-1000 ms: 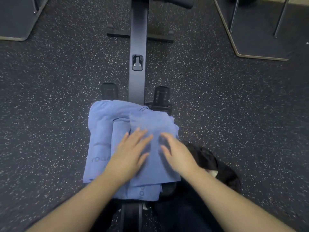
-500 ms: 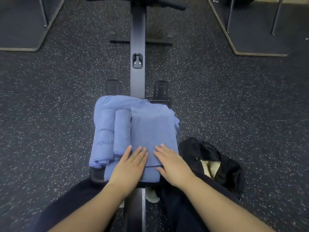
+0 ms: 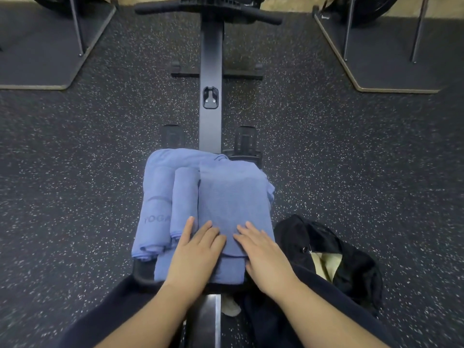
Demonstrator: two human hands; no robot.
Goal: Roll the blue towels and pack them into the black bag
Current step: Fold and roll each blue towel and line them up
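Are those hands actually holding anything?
Nothing is gripped. The left hand and right hand lie flat, fingers straight, pressing the near end of the folded blue towel.

Bare forearms, dark navy trousers (image 3: 108, 312)

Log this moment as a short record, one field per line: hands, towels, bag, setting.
left hand: left hand lies flat, fingers straight, on the near end of the folded towel
right hand: right hand lies flat beside it on the same towel
grip: none; neither hand curls round anything
rolled towels: two rolled towels lie side by side, left of the folded one
bag: black bag lies open on the floor, to the right
support: towels rest on a rowing machine
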